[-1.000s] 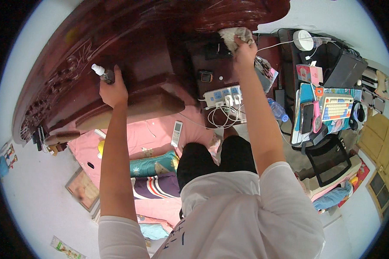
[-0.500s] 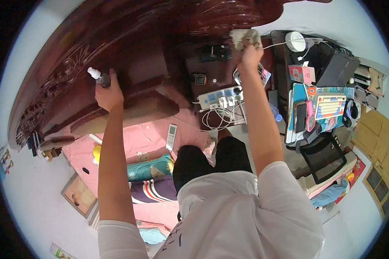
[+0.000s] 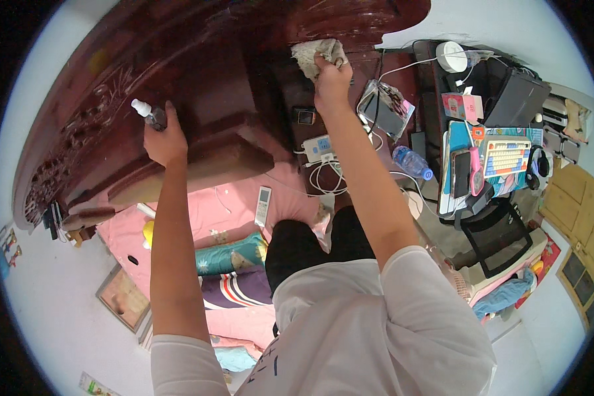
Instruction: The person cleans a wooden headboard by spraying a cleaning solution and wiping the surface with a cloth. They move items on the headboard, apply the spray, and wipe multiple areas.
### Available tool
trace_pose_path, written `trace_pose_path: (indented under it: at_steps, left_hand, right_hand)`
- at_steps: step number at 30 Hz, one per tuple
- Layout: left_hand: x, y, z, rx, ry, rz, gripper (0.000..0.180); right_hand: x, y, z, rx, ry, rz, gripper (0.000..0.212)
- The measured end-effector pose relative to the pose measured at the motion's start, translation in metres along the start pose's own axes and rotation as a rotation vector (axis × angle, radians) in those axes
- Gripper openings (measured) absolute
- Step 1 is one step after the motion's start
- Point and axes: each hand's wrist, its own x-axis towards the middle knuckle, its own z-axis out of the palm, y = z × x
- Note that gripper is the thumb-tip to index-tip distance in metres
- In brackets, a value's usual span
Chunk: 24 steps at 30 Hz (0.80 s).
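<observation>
**Pale cloth point(image 3: 312, 58) and dark bottle point(image 3: 156, 119) in hand at a carved headboard point(image 3: 208, 99)**

The headboard is glossy, reddish-brown wood, its curved left part cut into raised relief. The bottle, small and dark with a white nozzle, sits tilted in the left hand point(image 3: 165, 143), in front of the smooth panel; one straight finger points up beside it, while the others close around it, mostly hidden.

The cloth is rough, cream-coloured and crumpled, up by the headboard's right-hand part; whether it presses on the wood or hangs just clear, I cannot tell. The right hand point(image 3: 333, 82) grips it, fingers drawn narrow on a bunched fold. Nearer the body lie a squarish watch point(image 3: 304, 117) and a white power strip point(image 3: 317, 146), partly covered by the forearm.
</observation>
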Motion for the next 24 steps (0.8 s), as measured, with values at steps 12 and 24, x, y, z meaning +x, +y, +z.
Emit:
trace_pose_path:
  at_steps: [12, 24]
  left_hand:
    - [-0.002, 0.004, -0.004, 0.049, 0.000, -0.007, 0.053]
    - [-0.001, 0.002, -0.003, 0.018, -0.002, -0.005, 0.054]
  right_hand:
    - [0.013, -0.055, -0.017, 0.008, 0.137, -0.043, 0.036]
    - [-0.018, 0.016, 0.018, 0.065, 0.048, 0.029, 0.034]
